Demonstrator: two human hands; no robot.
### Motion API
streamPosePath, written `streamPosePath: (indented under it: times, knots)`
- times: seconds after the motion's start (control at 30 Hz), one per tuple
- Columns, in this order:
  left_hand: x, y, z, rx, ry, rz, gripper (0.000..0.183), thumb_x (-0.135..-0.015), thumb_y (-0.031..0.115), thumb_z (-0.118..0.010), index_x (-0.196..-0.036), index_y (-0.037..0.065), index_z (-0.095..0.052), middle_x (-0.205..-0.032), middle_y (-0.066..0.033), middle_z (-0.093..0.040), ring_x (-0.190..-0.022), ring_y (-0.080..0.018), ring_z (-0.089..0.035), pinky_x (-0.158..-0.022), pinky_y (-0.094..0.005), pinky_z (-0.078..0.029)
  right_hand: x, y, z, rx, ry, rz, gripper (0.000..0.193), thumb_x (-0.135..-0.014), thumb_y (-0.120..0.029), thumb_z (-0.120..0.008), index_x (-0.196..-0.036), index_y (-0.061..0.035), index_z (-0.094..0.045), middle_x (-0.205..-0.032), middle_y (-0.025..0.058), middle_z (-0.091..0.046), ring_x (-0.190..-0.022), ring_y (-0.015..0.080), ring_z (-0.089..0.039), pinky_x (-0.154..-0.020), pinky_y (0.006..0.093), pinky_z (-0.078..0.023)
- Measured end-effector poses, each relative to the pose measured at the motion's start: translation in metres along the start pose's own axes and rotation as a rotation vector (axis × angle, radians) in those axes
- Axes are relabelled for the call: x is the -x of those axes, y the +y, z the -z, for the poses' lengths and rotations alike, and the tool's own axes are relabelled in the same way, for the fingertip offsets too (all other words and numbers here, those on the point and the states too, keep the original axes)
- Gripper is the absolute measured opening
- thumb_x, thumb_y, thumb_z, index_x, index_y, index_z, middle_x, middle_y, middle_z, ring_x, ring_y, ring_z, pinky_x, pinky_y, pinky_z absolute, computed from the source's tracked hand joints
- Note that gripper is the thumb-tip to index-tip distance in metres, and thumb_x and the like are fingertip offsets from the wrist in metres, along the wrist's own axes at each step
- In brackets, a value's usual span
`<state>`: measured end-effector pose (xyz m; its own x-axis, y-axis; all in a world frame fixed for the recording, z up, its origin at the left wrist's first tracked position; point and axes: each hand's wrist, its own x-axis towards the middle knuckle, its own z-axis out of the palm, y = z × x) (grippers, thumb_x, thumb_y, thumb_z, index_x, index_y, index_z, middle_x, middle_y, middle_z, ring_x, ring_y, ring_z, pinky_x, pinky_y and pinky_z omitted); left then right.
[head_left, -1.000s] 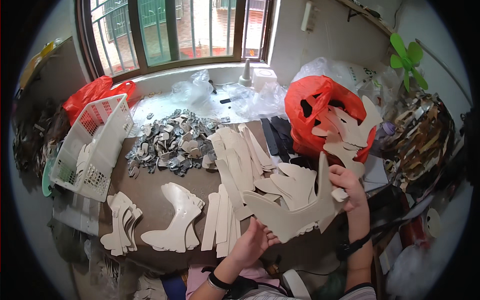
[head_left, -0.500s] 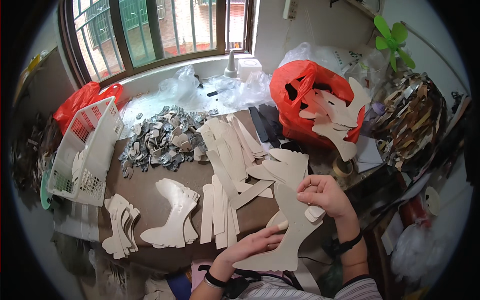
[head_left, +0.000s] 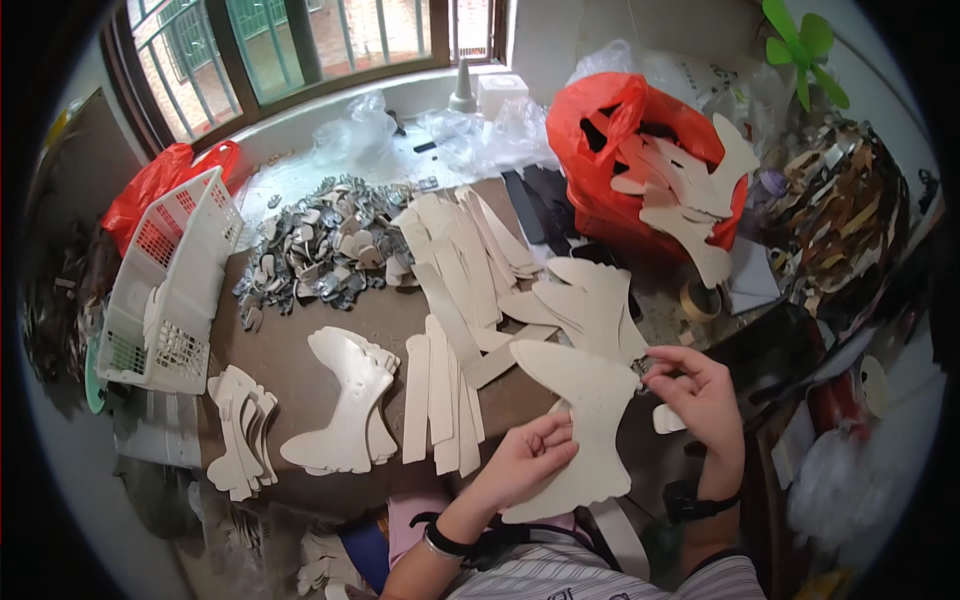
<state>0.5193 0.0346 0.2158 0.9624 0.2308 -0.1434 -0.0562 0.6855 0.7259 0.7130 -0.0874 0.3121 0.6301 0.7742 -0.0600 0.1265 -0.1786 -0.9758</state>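
A cream boot-shaped panel (head_left: 590, 420) is held flat over the front edge of the table. My left hand (head_left: 530, 460) grips its left edge, thumb on top and fingers curled at the rim. At the panel's upper right edge is my right hand (head_left: 697, 395), closed, with thumb and forefinger brought together by a small dark speckled bit. A small cream tab (head_left: 668, 420) shows beneath that palm and seems held there. Just beyond the panel lies a fan of similar cream panels (head_left: 590, 305); cream strips (head_left: 440, 400) are piled to its left.
Stacked boot-shaped pieces (head_left: 350, 400) and narrower cream pieces (head_left: 240, 430) lie to the left. Behind them are a heap of small metallic-grey pieces (head_left: 320, 250) and a white basket (head_left: 190, 285). A red plastic bag (head_left: 590, 120), tape roll (head_left: 700, 300) and leather scraps (head_left: 840, 220) sit at right.
The panel has turned in my hands, and its narrow toe no longer points to the lower left. My left hand now grips the edge, and my right hand has shifted right with the tab.
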Motion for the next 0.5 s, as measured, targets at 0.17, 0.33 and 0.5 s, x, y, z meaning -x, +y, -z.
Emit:
streamPosePath:
  times: [0.17,0.33,0.5]
  knots:
    - [-0.018,0.005,-0.004,0.034,0.037,0.018,0.042,-0.094,-0.001,-0.052,-0.135,-0.003,-0.042,-0.125,-0.0089,-0.059,-0.109,-0.0109,-0.057,-0.094,-0.0233,-0.046,-0.010,0.021,-0.020,0.209,-0.020,0.090,0.050,-0.070,0.004,-0.075,-0.118,0.0009,-0.061,-0.078,-0.0001,-0.059,-0.049,-0.0007,-0.035,-0.046,0.0169,-0.031]
    - [-0.029,0.006,-0.011,0.083,0.060,0.016,0.043,-0.094,0.001,-0.056,-0.134,-0.002,-0.042,-0.121,-0.0112,-0.061,-0.105,-0.0137,-0.061,-0.089,-0.0260,-0.051,-0.016,0.029,-0.019,0.182,0.033,0.089,0.049,-0.071,0.005,-0.073,-0.118,0.0017,-0.060,-0.078,0.0011,-0.058,-0.049,-0.0002,-0.036,-0.045,0.0194,-0.031]
    - [-0.036,-0.007,-0.006,0.076,0.099,0.090,0.040,-0.098,0.014,-0.053,-0.134,0.001,-0.045,-0.108,-0.0048,-0.064,-0.093,-0.0076,-0.061,-0.079,-0.0225,-0.051,-0.020,0.048,-0.016,-0.205,0.033,0.092,0.032,-0.079,0.008,-0.063,-0.110,0.0010,-0.057,-0.088,0.0030,-0.062,-0.071,0.0051,-0.056,-0.062,0.0180,-0.045]
